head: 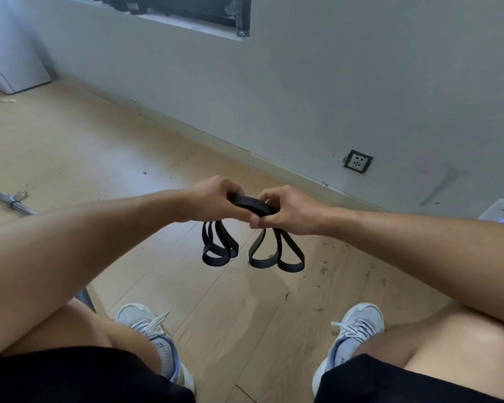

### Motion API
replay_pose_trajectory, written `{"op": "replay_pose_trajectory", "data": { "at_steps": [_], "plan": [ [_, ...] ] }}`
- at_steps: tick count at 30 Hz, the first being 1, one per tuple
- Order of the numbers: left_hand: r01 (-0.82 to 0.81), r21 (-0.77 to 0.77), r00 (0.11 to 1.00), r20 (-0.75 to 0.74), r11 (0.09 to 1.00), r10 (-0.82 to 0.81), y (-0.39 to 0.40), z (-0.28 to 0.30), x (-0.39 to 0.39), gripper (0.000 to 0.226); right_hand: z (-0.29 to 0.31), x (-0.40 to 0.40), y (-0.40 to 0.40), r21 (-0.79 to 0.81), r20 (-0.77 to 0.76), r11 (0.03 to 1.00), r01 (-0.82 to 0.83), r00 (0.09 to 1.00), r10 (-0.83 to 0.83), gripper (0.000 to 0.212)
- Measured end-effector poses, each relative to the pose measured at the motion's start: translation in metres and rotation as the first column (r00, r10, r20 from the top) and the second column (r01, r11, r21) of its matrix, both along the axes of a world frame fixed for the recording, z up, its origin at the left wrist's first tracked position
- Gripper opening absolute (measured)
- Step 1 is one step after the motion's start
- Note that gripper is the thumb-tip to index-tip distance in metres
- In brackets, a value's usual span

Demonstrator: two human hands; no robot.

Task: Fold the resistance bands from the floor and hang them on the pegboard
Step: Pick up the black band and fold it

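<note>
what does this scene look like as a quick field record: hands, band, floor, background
left hand: grips the band's left end
right hand: fingers pinch the band's right end
black resistance band: folded, held off the floor between both hands, loops hanging below each hand
floor: light wood, small debris scattered
metal bar: lying on the floor at far left
wall socket: low on the grey wall
pegboard: not in view

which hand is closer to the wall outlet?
Right. The right hand is just below-left of the outlet; the left hand is farther left. Both grip the band.
</note>
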State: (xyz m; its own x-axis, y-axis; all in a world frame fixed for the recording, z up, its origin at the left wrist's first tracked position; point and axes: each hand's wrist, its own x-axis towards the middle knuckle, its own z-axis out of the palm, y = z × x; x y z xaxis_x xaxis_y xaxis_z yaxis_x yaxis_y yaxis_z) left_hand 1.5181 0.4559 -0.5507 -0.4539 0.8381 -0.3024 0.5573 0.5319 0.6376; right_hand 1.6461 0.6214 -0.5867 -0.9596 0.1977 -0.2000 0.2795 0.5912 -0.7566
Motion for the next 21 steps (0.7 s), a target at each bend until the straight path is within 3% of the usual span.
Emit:
{"op": "replay_pose_trajectory", "data": {
  "at_steps": [3,12,16,21],
  "plan": [
    [0.034,0.023,0.999,-0.035,0.999,-0.033,-0.001,-0.002,-0.001,0.019,0.015,0.009,0.010,0.035,0.007,0.999,0.016,1.000,-0.017,0.023],
    [0.023,0.145,0.977,-0.213,0.989,0.009,0.020,0.012,0.024,0.016,0.042,0.028,0.024,0.200,0.028,0.977,0.076,0.996,-0.083,0.016],
    [0.076,0.108,0.991,-0.119,0.991,-0.063,0.032,-0.033,0.000,0.014,0.007,0.022,0.038,0.078,0.080,0.989,0.124,0.988,-0.130,0.021],
    [0.139,-0.067,0.990,-0.017,0.988,-0.140,0.060,-0.102,-0.028,0.016,-0.049,-0.002,0.064,0.101,0.227,0.991,0.091,0.968,-0.112,0.022]
  ]
}}
